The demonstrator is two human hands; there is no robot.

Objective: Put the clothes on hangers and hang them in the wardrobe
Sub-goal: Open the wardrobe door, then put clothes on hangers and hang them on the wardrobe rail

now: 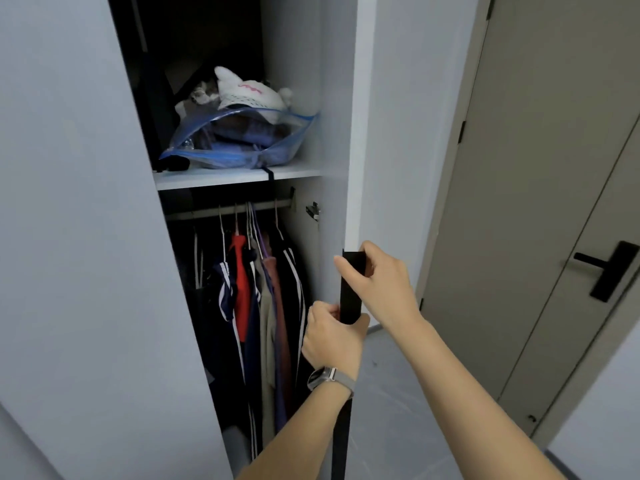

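Strap [350, 289] gripped between both hands.

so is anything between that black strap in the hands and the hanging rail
Nothing solid. The wardrobe stands open, and the black strap, held by the left hand and right hand, has a clear path to the rail. Hanging clothes crowd its middle; its right end looks freer.

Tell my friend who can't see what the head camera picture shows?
Two hands hold a long black strap upright: the right hand grips its top, the left hand lower down. Behind is an open wardrobe with clothes hanging on a rail.
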